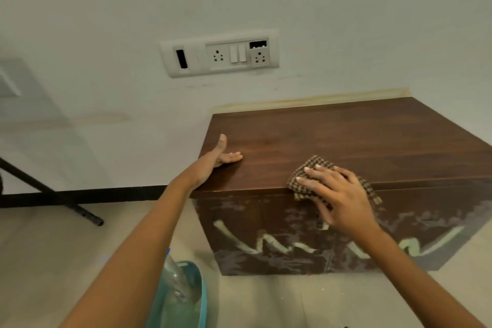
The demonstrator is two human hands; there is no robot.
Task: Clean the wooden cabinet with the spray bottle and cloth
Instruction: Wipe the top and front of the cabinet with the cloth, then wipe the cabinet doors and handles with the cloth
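The dark wooden cabinet stands against the wall, its front worn and streaked with pale marks. My right hand presses a brown checked cloth flat on the front edge of the cabinet top, fingers spread over it. My left hand rests open on the top near its left front corner, thumb up, holding nothing. A clear spray bottle lies in a teal basin on the floor below my left forearm, partly hidden by the arm.
A white switch and socket panel is on the wall above the cabinet. A black stand leg slants across the floor at left. Light floor tiles stretch in front of the cabinet.
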